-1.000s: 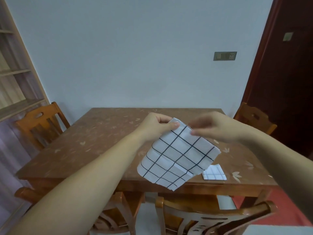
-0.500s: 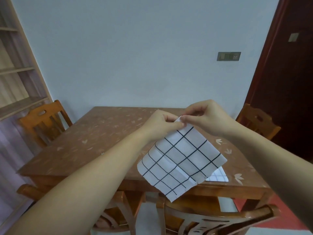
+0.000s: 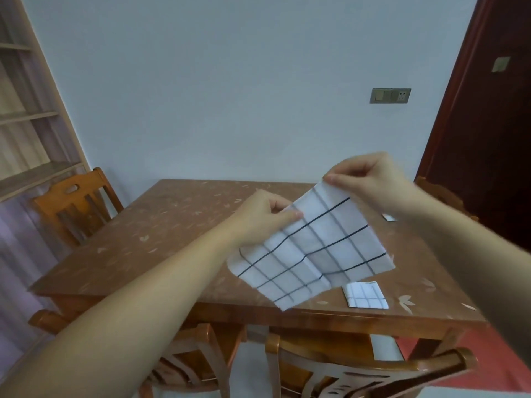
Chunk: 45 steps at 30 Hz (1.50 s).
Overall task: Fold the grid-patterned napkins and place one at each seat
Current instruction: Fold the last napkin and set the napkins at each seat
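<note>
Aloft, napkin (image 3: 313, 251) pinched between both hands (image 3: 310, 196)

Both hands, left (image 3: 260, 218) and right (image 3: 370, 179), pinch the seemingly half-unfolded napkin (image 3: 313, 251) above the table (image 3: 161, 239).

Napkin (image 3: 313, 251): thin matt white cloth w/ creases. Table (image 3: 161, 225) under it: glossy brown top, wood frame. Chair (image 3: 75, 206) left of table: varnished wood.
</note>
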Available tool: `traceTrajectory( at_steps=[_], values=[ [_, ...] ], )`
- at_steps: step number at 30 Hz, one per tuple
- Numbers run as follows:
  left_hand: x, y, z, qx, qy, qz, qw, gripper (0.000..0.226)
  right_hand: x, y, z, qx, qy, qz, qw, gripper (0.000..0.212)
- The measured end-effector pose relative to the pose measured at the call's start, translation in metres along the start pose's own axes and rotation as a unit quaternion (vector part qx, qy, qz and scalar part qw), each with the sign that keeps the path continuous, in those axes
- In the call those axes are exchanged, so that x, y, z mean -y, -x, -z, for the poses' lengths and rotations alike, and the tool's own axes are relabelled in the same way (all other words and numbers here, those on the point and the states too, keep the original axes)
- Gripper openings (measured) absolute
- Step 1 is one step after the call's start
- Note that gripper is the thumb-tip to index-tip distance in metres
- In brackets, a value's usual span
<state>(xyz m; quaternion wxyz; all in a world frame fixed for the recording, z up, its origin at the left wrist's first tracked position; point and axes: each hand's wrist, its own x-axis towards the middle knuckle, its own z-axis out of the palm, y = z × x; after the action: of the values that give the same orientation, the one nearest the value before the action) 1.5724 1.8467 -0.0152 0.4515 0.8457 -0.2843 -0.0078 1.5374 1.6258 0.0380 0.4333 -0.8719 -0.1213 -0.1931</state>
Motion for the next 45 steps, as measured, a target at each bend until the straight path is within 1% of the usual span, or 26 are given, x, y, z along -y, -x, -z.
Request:
traceTrajectory(
  at_steps=[3,6,8,10,13,14,16,18,20,22,23,24,26,27,28,30,31,33,35,36,38,39,40,42,43,45],
  values=[
    [0.034,0.022,0.019,0.039,-0.062,0.064,0.995,0.036,-0.001,-0.003,0.028,-0.030,-0.007,-0.017,0.999,0.008],
    [0.054,0.036,0.033,0.114,-0.079,0.116,0.984,0.030,-0.006,0.001,0.025,-0.006,0.005,-0.016,1.000,0.007],
    [0.056,0.034,0.037,0.164,-0.140,0.118,0.969,0.029,-0.006,0.001,0.015,0.017,0.010,-0.003,1.000,0.006],
    [0.047,0.029,0.033,0.184,-0.142,0.098,0.968,0.013,-0.002,-0.001,0.006,0.044,0.016,0.018,0.999,0.007],
    [0.020,0.017,0.018,0.124,-0.012,0.068,0.990,0.010,0.005,-0.005,-0.003,0.079,0.018,0.041,0.996,0.008],
    [0.012,0.014,0.013,0.103,0.006,0.054,0.993,0.010,0.008,-0.006,-0.005,0.080,0.017,0.043,0.996,0.007],
    [0.005,0.008,0.008,0.069,0.024,0.037,0.997,0.021,0.011,-0.008,-0.005,0.064,0.010,0.051,0.997,0.007],
    [0.005,0.006,0.008,0.046,0.065,0.049,0.996,0.015,0.007,-0.006,-0.001,0.048,-0.013,0.033,0.998,0.004],
    [0.011,0.005,0.010,0.028,0.097,0.061,0.993,0.012,-0.006,-0.002,0.007,0.104,0.016,-0.026,0.994,0.019],
    [0.015,0.006,0.013,0.008,0.121,0.066,0.990,0.013,-0.021,0.004,0.014,0.196,0.102,-0.075,0.972,0.045],
    [0.019,0.006,0.014,0.000,0.134,0.070,0.989,0.016,-0.028,0.008,0.015,0.218,0.124,-0.089,0.964,0.054],
    [0.021,0.006,0.014,-0.006,0.140,0.073,0.987,0.026,-0.035,0.010,0.016,0.221,0.124,-0.093,0.963,0.060],
    [0.025,0.009,0.015,-0.019,0.140,0.067,0.988,0.067,-0.041,0.012,0.017,0.210,0.089,-0.095,0.969,0.054],
    [0.029,0.009,0.014,-0.025,0.147,0.069,0.986,0.078,-0.040,0.014,0.018,0.206,0.064,-0.094,0.972,0.043],
    [0.029,0.010,0.014,-0.028,0.160,0.072,0.984,0.074,-0.039,0.015,0.019,0.203,0.035,-0.100,0.973,0.033],
    [0.032,0.009,0.013,-0.034,0.186,0.085,0.978,0.043,-0.037,0.016,0.020,0.182,-0.025,-0.118,0.976,0.022],
    [0.033,0.009,0.012,-0.029,0.189,0.092,0.977,0.036,-0.038,0.016,0.020,0.163,-0.041,-0.123,0.978,0.020],
    [0.040,0.008,0.010,-0.007,0.180,0.107,0.978,0.044,-0.040,0.014,0.019,0.133,-0.064,-0.137,0.979,0.018],
    [0.041,0.009,0.009,-0.003,0.193,0.116,0.974,0.020,-0.038,0.013,0.018,0.103,-0.133,-0.160,0.973,0.024],
    [0.042,0.010,0.009,-0.013,0.207,0.114,0.971,0.009,-0.038,0.013,0.017,0.078,-0.198,-0.172,0.962,0.029],
    [0.040,0.011,0.005,-0.049,0.243,0.120,0.961,0.007,-0.039,0.018,0.007,0.047,-0.367,-0.203,0.907,0.050],
    [0.041,0.011,0.003,-0.066,0.263,0.124,0.955,0.009,-0.043,0.025,-0.002,0.059,-0.432,-0.222,0.872,0.067],
    [0.042,0.011,0.000,-0.077,0.277,0.128,0.949,0.010,-0.050,0.035,-0.013,0.088,-0.457,-0.239,0.852,0.081],
    [0.047,0.014,-0.004,-0.093,0.290,0.151,0.941,0.011,-0.058,0.055,-0.035,0.168,-0.440,-0.260,0.843,0.086],
    [0.049,0.017,-0.005,-0.094,0.287,0.161,0.940,0.012,-0.062,0.061,-0.042,0.186,-0.421,-0.268,0.846,0.080],
    [0.058,0.023,-0.009,-0.094,0.278,0.191,0.937,0.016,-0.066,0.065,-0.051,0.160,-0.373,-0.281,0.870,0.056]
  ],
)
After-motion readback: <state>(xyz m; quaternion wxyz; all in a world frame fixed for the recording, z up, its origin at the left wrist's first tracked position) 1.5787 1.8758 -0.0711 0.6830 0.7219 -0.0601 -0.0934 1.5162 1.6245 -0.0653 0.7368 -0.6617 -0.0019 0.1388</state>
